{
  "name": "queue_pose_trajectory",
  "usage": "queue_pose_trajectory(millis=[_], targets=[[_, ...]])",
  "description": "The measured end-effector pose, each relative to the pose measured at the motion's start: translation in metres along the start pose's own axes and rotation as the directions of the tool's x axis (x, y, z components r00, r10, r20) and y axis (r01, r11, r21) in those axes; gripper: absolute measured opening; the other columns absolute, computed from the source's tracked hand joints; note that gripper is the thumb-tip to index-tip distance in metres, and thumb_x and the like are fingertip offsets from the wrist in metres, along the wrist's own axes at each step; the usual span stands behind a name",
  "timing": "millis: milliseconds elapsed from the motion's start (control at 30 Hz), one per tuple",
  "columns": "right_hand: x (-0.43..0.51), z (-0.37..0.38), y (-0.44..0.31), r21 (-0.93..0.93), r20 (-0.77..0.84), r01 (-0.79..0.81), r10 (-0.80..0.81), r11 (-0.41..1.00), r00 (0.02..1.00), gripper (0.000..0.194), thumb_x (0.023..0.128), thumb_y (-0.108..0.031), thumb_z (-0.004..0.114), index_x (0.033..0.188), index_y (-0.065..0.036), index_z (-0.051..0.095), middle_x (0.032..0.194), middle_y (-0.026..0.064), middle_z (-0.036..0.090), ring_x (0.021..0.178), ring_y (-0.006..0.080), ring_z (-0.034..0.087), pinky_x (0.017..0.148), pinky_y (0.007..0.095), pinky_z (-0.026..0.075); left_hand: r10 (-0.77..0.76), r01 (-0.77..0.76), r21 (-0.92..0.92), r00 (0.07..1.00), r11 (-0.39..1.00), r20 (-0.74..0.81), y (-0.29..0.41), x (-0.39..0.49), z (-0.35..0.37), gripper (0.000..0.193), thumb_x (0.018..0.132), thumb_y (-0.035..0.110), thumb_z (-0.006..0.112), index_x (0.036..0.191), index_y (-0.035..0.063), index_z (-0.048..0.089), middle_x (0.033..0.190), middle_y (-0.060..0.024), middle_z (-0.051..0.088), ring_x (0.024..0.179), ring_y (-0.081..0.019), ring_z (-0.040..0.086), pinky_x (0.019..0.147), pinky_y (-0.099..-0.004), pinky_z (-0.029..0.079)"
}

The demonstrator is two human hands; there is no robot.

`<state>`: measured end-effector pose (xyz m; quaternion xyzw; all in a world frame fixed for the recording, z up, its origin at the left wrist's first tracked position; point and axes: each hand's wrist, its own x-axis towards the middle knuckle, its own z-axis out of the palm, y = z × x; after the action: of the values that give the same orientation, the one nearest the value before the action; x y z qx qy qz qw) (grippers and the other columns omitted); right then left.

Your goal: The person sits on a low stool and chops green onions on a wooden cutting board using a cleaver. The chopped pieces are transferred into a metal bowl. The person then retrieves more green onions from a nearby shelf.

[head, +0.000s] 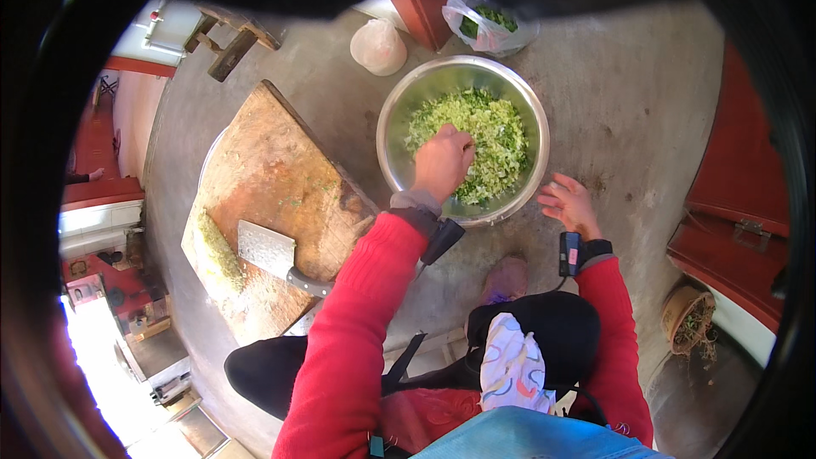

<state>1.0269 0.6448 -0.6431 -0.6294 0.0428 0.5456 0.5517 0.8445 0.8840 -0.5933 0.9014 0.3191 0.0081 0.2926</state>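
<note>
A steel bowl (543,140) stands on the floor before me, part full of finely chopped green vegetable (497,146). My left hand (444,162) is over the bowl, fingers curled in at the chopped vegetable; whether anything is between them is hidden. Just outside the bowl's lower right rim, my right hand (569,204) has its fingers apart and holds nothing. To the left is a thick wooden chopping board (274,172). A cleaver (266,248) lies flat on it, handle towards me, beside a long mound of pale green chopped vegetable (218,250).
Beyond the bowl stand a tied plastic bag (378,48) and an open plastic bag (491,29) with leafy greens. A wooden bench (234,54) is at the upper left. On the right are a red wooden cabinet (733,172) and a potted plant (687,319).
</note>
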Motion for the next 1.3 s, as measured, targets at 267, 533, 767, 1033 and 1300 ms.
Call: queue_pose_trajectory(millis=[267,533,767,1033,1300], targets=[[-0.029,0.028,-0.111,-0.137,0.073,0.351,-0.344,0.926,0.936,0.051,0.091,-0.019,0.064,0.136,-0.004,0.044,0.112,0.0132,0.064,0.094,0.0214,0.067,0.074,0.0331,0.054,0.040,-0.022,-0.231,0.996,0.973,0.074,0.019,-0.030,-0.041,0.054,0.077,0.002,0.058,0.130,0.0145,0.057,0.136,-0.0281,0.045,0.113,-0.0417,0.056,0.103,-0.0463,0.041],[-0.104,0.233,-0.195,-0.454,0.636,0.632,-0.269,0.628,0.723,0.046,0.089,-0.022,0.063,0.130,-0.004,0.052,0.107,0.0107,0.065,0.090,0.0173,0.066,0.068,0.0279,0.053,0.050,-0.105,-0.140,0.936,0.985,-0.348,-0.001,-0.157,-0.171,0.070,0.073,0.026,0.077,0.136,0.0100,0.051,0.143,-0.0366,0.032,0.132,-0.0462,0.037,0.109,-0.0484,0.034],[-0.162,0.382,-0.049,-0.532,0.843,0.843,0.141,0.079,0.519,0.040,0.080,-0.018,0.069,0.114,0.002,0.061,0.096,0.0166,0.068,0.085,0.0282,0.067,0.069,0.0352,0.055,-0.458,0.350,-0.299,0.738,0.888,-0.496,-0.110,-0.372,-0.296,0.056,0.085,0.020,0.069,0.135,0.0056,0.051,0.140,-0.0188,0.046,0.120,-0.0299,0.054,0.102,-0.0384,0.043],[-0.202,0.424,0.076,-0.484,0.851,0.774,-0.014,-0.407,0.525,0.048,0.076,-0.033,0.077,0.110,-0.004,0.061,0.105,0.0190,0.062,0.102,0.0366,0.060,0.084,0.0459,0.049,-0.874,-0.231,-0.885,0.185,0.405,-0.449,-0.216,-0.509,-0.306,0.032,0.093,0.015,0.059,0.123,0.0036,0.056,0.113,-0.0045,0.058,0.107,-0.0139,0.056,0.094,-0.0326,0.047],[-0.183,0.425,0.104,-0.544,0.838,0.726,-0.226,-0.420,0.497,0.036,0.073,-0.027,0.076,0.095,-0.003,0.061,0.093,0.0182,0.062,0.092,0.0371,0.061,0.078,0.0438,0.048,-0.886,-0.411,-0.844,0.153,0.345,-0.437,-0.268,-0.566,-0.278,0.029,0.093,0.012,0.060,0.120,0.0032,0.056,0.110,-0.0036,0.060,0.100,-0.0127,0.058,0.081,-0.0262,0.047]])
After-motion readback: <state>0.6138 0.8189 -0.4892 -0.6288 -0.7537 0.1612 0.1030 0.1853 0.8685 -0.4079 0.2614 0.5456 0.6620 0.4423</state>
